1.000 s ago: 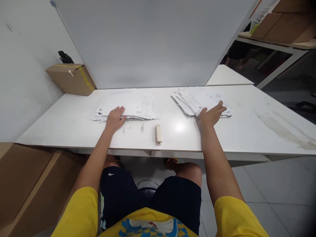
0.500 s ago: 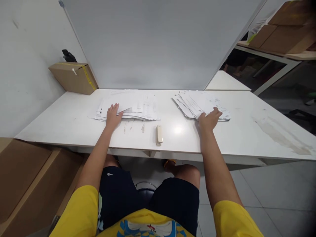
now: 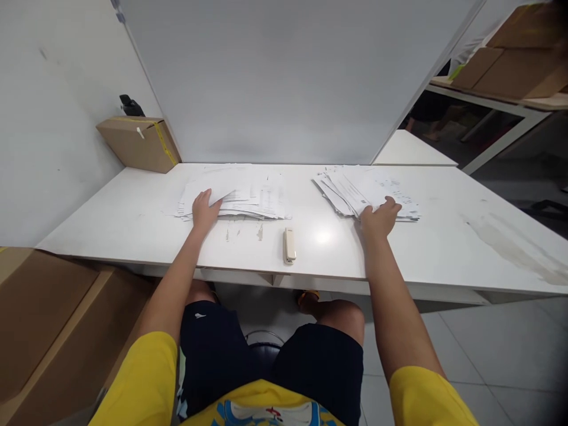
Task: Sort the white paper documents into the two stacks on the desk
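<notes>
My left hand (image 3: 206, 212) is at the near edge of a wide, loose paper stack (image 3: 270, 198). Its fingers lie over the top sheet (image 3: 212, 182) and its thumb is at that sheet's raised, curled edge, so the hand grips it. Over on the right, my right hand (image 3: 380, 218) rests on the near edge of a second paper stack (image 3: 350, 189), thumb and fingers spread apart. Several sheets there are fanned out toward the left. A cream stapler (image 3: 289, 246) lies on the table between my hands, touched by neither.
A taped cardboard box (image 3: 137, 144) stands at the white table's (image 3: 110, 231) back left corner. A tall pale panel (image 3: 284, 83) rises behind the stacks. Open cardboard (image 3: 66, 325) sits below on the left. More boxes (image 3: 510, 71) are on a shelf at the far right.
The whole view has shifted slightly. My left fingers lie closer together over the top sheet. The right hand stays on its stack, and the stapler is where it was.
</notes>
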`<state>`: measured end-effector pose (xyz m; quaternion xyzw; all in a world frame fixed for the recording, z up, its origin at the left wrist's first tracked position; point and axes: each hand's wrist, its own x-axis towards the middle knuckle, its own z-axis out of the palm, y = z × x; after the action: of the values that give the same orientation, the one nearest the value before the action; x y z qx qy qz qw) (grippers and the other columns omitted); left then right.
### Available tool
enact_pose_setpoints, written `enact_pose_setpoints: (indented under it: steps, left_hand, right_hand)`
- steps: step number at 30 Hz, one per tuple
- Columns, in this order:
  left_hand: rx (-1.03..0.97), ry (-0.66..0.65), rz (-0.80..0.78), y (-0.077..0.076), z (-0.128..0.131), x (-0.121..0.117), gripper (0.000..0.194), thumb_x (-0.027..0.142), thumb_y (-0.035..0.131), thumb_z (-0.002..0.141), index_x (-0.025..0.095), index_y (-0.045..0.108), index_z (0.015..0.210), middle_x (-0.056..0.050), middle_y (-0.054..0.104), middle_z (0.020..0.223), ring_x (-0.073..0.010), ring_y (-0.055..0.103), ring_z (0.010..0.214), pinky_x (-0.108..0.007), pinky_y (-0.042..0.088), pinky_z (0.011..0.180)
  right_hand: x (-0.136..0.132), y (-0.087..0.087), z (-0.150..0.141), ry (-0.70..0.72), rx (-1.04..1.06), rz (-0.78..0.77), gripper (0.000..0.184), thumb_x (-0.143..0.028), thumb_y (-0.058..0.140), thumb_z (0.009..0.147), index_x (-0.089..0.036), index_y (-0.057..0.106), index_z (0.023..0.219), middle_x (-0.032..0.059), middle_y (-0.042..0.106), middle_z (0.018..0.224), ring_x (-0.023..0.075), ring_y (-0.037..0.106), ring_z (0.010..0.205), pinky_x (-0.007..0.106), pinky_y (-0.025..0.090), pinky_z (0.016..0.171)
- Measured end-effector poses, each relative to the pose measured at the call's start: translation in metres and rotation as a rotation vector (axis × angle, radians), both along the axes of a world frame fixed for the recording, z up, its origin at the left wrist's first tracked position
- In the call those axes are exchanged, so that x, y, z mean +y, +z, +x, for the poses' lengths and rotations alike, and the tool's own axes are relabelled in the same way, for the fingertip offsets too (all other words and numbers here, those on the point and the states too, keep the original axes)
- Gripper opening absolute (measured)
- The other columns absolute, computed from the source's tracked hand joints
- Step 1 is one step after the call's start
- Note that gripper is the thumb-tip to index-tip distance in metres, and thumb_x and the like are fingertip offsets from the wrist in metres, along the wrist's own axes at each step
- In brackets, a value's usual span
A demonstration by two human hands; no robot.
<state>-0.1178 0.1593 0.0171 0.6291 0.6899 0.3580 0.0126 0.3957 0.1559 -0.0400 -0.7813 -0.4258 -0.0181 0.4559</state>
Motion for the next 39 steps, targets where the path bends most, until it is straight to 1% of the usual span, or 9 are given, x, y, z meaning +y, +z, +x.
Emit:
enact_pose_setpoints:
  steps: [5, 9, 16, 19, 22, 25, 31, 35, 39]
  left_hand:
    - [0.010, -0.012, 0.040, -0.003, -0.002, 0.002, 0.053, 0.037, 0.053, 0.090, 0.017, 0.056, 0.139, -0.011, 0.056, 0.144, -0.0286, 0.045, 0.141, -0.044, 0.033, 0.120]
    - [-0.014, 0.098, 0.036, -0.005, -0.009, 0.008, 0.057, 0.036, 0.054, 0.087, 0.017, 0.053, 0.141, -0.012, 0.054, 0.147, -0.0310, 0.043, 0.141, -0.049, 0.031, 0.121]
    - [0.018, 0.236, -0.143, 0.008, -0.048, 0.013, 0.061, 0.044, 0.051, 0.087, 0.015, 0.054, 0.140, -0.015, 0.044, 0.155, -0.0383, 0.029, 0.148, -0.058, 0.020, 0.121]
    - [0.039, 0.350, -0.182, 0.015, -0.063, 0.005, 0.069, 0.050, 0.052, 0.086, 0.008, 0.051, 0.141, -0.024, 0.046, 0.150, -0.0417, 0.035, 0.144, -0.059, 0.026, 0.117]
    - [0.033, 0.423, -0.175, 0.018, -0.069, -0.003, 0.069, 0.047, 0.054, 0.085, 0.001, 0.052, 0.137, -0.032, 0.058, 0.133, -0.0438, 0.051, 0.130, -0.057, 0.040, 0.106]
    - [0.037, 0.415, -0.168, 0.017, -0.068, -0.008, 0.061, 0.039, 0.055, 0.085, 0.005, 0.054, 0.135, -0.028, 0.067, 0.119, -0.0429, 0.061, 0.116, -0.053, 0.047, 0.096]
    - [0.042, 0.357, -0.145, 0.014, -0.061, -0.014, 0.037, 0.031, 0.056, 0.083, 0.020, 0.070, 0.115, -0.017, 0.073, 0.112, -0.0383, 0.065, 0.110, -0.047, 0.049, 0.090]
    - [0.014, 0.346, -0.124, 0.013, -0.060, -0.014, 0.038, 0.035, 0.058, 0.083, 0.020, 0.071, 0.115, -0.017, 0.073, 0.112, -0.0387, 0.065, 0.109, -0.047, 0.049, 0.090]
    - [-0.048, 0.353, -0.093, 0.011, -0.061, -0.012, 0.042, 0.038, 0.053, 0.087, 0.018, 0.070, 0.120, -0.018, 0.073, 0.109, -0.0388, 0.064, 0.109, -0.049, 0.049, 0.092]
  right_hand:
    - [-0.002, 0.002, -0.002, 0.004, 0.029, -0.025, 0.059, -0.028, 0.049, 0.077, -0.015, 0.040, 0.134, 0.0183, 0.044, 0.131, 0.0310, 0.055, 0.111, 0.053, 0.045, 0.099]
    - [-0.004, 0.004, -0.003, 0.019, 0.042, -0.011, 0.058, -0.026, 0.049, 0.077, -0.016, 0.040, 0.134, 0.0188, 0.044, 0.131, 0.0327, 0.054, 0.114, 0.055, 0.043, 0.101]
    - [-0.009, 0.014, -0.011, 0.028, 0.039, -0.058, 0.061, -0.024, 0.049, 0.075, -0.011, 0.041, 0.135, 0.0222, 0.044, 0.132, 0.0366, 0.052, 0.119, 0.056, 0.042, 0.102]
    - [-0.009, 0.017, -0.014, 0.028, 0.016, -0.071, 0.062, -0.025, 0.049, 0.074, -0.008, 0.044, 0.134, 0.0235, 0.046, 0.131, 0.0382, 0.051, 0.120, 0.056, 0.042, 0.102]
    - [-0.007, 0.016, -0.014, 0.034, 0.019, -0.065, 0.064, -0.026, 0.050, 0.072, -0.007, 0.046, 0.132, 0.0240, 0.047, 0.130, 0.0400, 0.050, 0.120, 0.058, 0.042, 0.101]
    - [-0.006, 0.013, -0.012, 0.037, 0.040, -0.060, 0.065, -0.028, 0.051, 0.070, -0.011, 0.045, 0.133, 0.0232, 0.047, 0.130, 0.0405, 0.051, 0.119, 0.061, 0.044, 0.098]
    - [-0.009, 0.010, -0.008, 0.030, 0.034, -0.046, 0.065, -0.030, 0.052, 0.071, -0.015, 0.046, 0.133, 0.0228, 0.050, 0.130, 0.0424, 0.053, 0.119, 0.065, 0.045, 0.098]
    - [-0.019, 0.015, -0.009, 0.027, 0.015, -0.034, 0.059, -0.028, 0.051, 0.073, -0.016, 0.049, 0.130, 0.0215, 0.053, 0.126, 0.0401, 0.055, 0.116, 0.063, 0.045, 0.099]
    - [-0.029, 0.036, -0.056, 0.097, -0.073, 0.132, 0.047, -0.028, 0.045, 0.079, -0.018, 0.052, 0.124, 0.0149, 0.059, 0.113, 0.0312, 0.060, 0.100, 0.056, 0.050, 0.093]
